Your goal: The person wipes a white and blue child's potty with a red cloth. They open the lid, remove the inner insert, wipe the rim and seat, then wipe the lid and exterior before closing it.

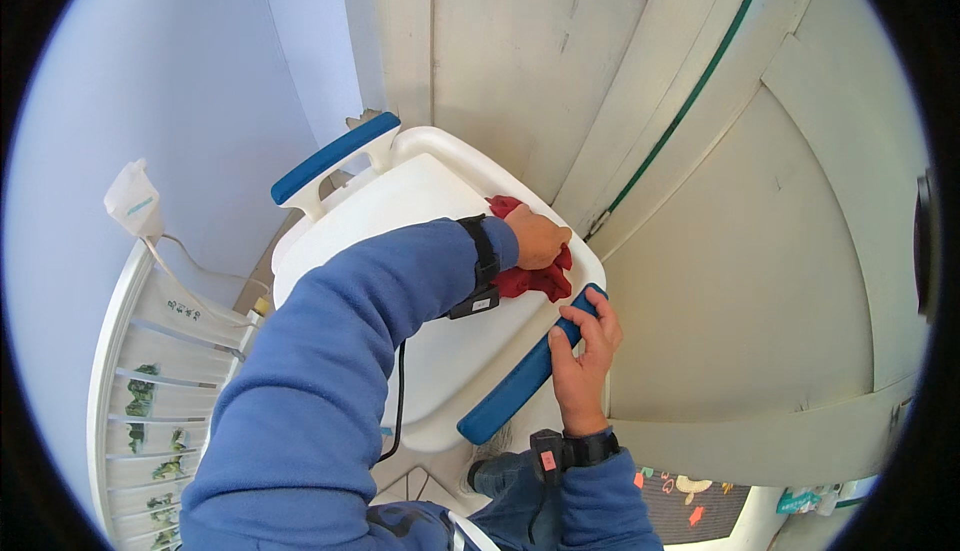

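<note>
A white plastic chair with two blue-topped armrests stands in front of me. Stretched across it from the left, my left hand presses a crumpled red cloth against the right side, near the raised rim. The fingers are closed on the cloth and partly hidden by the hand's back. My right hand grips the upper end of the near blue armrest, thumb on one side and fingers curled over the top. The other blue armrest is at the far left, apart from both hands.
Pale panelled doors rise close behind and right of the chair. At left, a white slatted rack stands by the wall, with a white plug-like device and cable above it. A dark patterned mat lies at lower right.
</note>
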`<move>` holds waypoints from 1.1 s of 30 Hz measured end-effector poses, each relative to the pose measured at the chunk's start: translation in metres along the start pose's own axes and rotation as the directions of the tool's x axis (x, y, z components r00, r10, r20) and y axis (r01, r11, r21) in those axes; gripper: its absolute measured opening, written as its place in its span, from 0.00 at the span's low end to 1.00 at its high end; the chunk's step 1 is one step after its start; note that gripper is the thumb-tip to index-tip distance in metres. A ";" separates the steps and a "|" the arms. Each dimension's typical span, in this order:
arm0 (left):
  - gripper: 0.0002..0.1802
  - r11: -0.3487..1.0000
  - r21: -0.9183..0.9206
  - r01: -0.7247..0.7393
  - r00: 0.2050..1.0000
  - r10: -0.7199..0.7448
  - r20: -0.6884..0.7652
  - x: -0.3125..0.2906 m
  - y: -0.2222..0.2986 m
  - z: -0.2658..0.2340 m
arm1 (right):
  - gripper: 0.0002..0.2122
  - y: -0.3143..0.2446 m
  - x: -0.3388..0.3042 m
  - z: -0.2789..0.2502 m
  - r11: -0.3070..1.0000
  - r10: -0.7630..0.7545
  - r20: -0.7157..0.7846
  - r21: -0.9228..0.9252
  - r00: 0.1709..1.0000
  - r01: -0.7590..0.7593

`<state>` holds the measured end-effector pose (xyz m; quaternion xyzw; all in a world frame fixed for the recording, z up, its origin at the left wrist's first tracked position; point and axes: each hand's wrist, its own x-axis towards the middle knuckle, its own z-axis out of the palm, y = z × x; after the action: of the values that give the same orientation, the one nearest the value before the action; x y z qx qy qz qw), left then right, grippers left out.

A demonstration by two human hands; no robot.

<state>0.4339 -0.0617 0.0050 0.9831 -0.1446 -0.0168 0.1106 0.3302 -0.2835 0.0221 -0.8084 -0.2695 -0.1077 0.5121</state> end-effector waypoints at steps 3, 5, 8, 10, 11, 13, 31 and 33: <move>0.14 0.999 0.008 0.032 0.995 -0.031 -0.097 -0.001 -0.011 0.003 | 0.13 0.000 -0.001 -0.006 1.000 -0.001 0.022 0.008 1.000 0.001; 0.14 0.999 -0.018 0.051 0.991 -0.053 -0.125 -0.004 -0.024 0.005 | 0.13 0.000 -0.003 -0.007 1.000 0.013 0.031 0.028 0.999 -0.014; 0.14 0.950 0.244 0.196 0.977 -0.169 -0.127 -0.012 -0.057 -0.003 | 0.13 0.003 -0.004 -0.007 1.000 0.009 0.032 0.005 0.999 -0.009; 0.14 0.886 0.330 0.325 0.945 -0.296 -0.136 -0.028 -0.101 -0.022 | 0.13 0.003 -0.002 -0.006 1.000 0.002 0.025 0.012 1.000 -0.003; 0.14 0.862 0.216 0.458 0.888 -0.429 -0.166 -0.035 -0.121 -0.030 | 0.12 0.003 -0.001 -0.005 0.999 0.016 0.019 0.032 1.000 -0.017; 0.14 0.859 0.201 0.470 0.878 -0.432 -0.206 -0.030 -0.142 -0.027 | 0.12 0.002 0.001 -0.002 1.000 0.010 0.012 -0.006 1.000 -0.010; 0.17 0.996 -0.092 0.001 0.999 0.003 0.042 0.017 0.003 0.008 | 0.10 0.003 0.002 0.003 1.000 -0.012 0.011 -0.026 1.000 0.012; 0.18 1.000 -0.007 -0.005 0.999 0.005 0.036 0.009 -0.010 0.001 | 0.10 0.002 0.000 0.000 0.999 -0.025 0.016 -0.037 1.000 0.026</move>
<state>0.4452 -0.0556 0.0022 0.9819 -0.1491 -0.0348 0.1115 0.3316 -0.2843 0.0203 -0.8152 -0.2818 -0.1129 0.4933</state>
